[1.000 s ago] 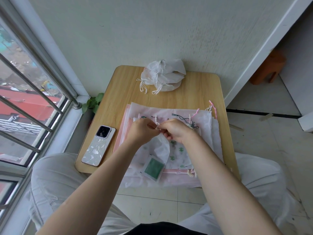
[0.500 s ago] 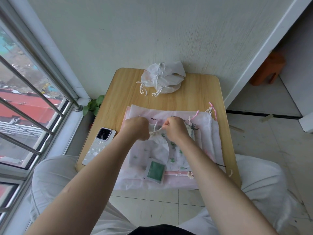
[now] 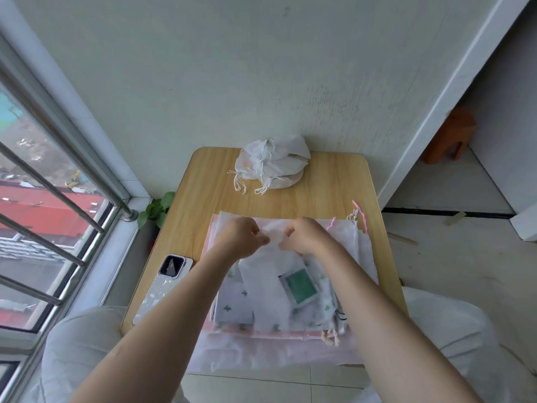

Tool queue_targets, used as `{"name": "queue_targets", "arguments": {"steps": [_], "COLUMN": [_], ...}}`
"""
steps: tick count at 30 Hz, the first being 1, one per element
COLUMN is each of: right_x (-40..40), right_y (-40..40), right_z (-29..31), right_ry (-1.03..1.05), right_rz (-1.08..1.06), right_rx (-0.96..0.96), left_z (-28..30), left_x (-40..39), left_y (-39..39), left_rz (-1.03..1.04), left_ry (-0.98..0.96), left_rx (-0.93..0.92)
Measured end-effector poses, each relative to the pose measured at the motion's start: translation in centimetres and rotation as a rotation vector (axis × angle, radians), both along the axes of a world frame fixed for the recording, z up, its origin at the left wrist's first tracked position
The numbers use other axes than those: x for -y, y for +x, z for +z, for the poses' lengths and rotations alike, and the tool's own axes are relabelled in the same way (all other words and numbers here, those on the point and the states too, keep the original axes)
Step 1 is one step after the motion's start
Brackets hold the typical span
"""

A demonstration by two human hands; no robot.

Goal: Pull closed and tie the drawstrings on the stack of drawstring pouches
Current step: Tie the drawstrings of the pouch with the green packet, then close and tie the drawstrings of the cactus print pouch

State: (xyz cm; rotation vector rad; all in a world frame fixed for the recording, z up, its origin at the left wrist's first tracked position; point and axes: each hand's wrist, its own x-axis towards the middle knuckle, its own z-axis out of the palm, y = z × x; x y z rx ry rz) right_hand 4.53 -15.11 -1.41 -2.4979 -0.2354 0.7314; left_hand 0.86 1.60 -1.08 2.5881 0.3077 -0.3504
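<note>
White pouch [image 3: 263, 282]; both hands [image 3: 271, 238] pinching.

A phone [image 3: 163, 286] lies on the left side of the wooden table [image 3: 328, 187]. A green plant [image 3: 157, 209] sits by the window [image 3: 43, 228]. What may be an orange stool [image 3: 449, 135] stands far right.

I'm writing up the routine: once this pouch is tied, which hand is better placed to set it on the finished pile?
Probably the left hand: the finished pile sits at the table's far edge, slightly left of both hands, nearer it than the right hand.
</note>
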Motion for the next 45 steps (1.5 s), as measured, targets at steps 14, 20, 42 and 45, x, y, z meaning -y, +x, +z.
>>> {"name": "queue_targets", "arguments": {"steps": [14,20,42,45], "right_x": [-3.9,-2.7,2.3,2.9], "right_y": [10.8,10.5,-1.2,-1.2], "right_z": [5.8,2.5,0.1,-0.1], "right_ry": [0.297,0.24,-0.372,-0.212], "right_rz": [-0.022,-0.053,0.125,0.156], "right_rx": [0.542,0.427,0.223,0.282], "left_z": [4.8,3.2,-4.8,-4.0], "left_x": [1.5,1.8,4.6,5.5], "left_y": [12.4,12.1,-1.4,-1.3], "left_rz": [0.57,0.505,-0.174,-0.231], "left_ry": [-0.766,-0.74,0.18,0.175], "left_rx": [0.16,0.053,0.051,0.172]}}
